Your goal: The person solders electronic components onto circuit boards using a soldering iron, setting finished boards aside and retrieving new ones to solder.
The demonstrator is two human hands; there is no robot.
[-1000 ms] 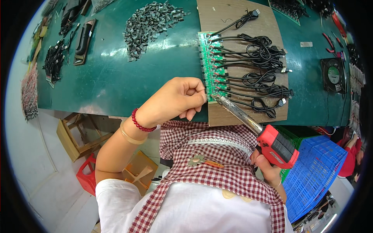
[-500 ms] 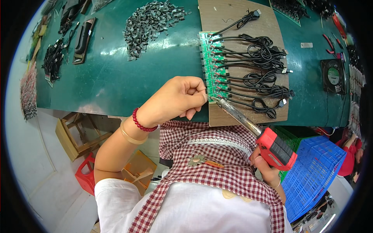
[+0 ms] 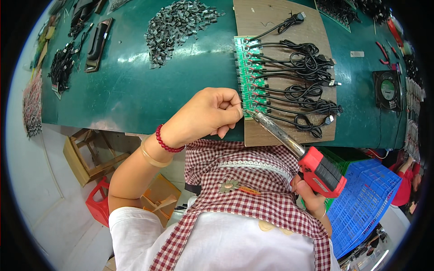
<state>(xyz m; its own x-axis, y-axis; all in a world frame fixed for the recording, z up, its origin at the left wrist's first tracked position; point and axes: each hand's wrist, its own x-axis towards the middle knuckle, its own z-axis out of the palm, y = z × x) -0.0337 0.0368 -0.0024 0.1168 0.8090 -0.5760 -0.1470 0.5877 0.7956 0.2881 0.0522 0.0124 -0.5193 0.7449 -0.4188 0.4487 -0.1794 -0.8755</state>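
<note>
A green circuit board strip [image 3: 247,77] lies along the left edge of a wooden board [image 3: 255,20]. Rows of metal pins line its left side, and several black cables [image 3: 307,58] run from it to the right in coiled bundles. My left hand [image 3: 212,112] is closed in a pinch beside the strip's near left end; what its fingertips hold, if anything, is hidden. In my right hand [image 3: 309,195] is a soldering iron [image 3: 322,172] with a red and black body. Its metal barrel slants up to the left, and the tip is at the strip's near end, close to my left fingertips.
A pile of small metal-and-black connectors [image 3: 174,31] lies at the far middle of the green table [image 3: 117,95]. Black cable bundles [image 3: 61,67] are at the left. Pliers [image 3: 383,53] and a square black fan [image 3: 388,90] lie right. A blue crate [image 3: 366,203] stands below the table.
The whole view has shifted very slightly. Both hands and the soldering iron keep nearly the same places at the strip's near end.
</note>
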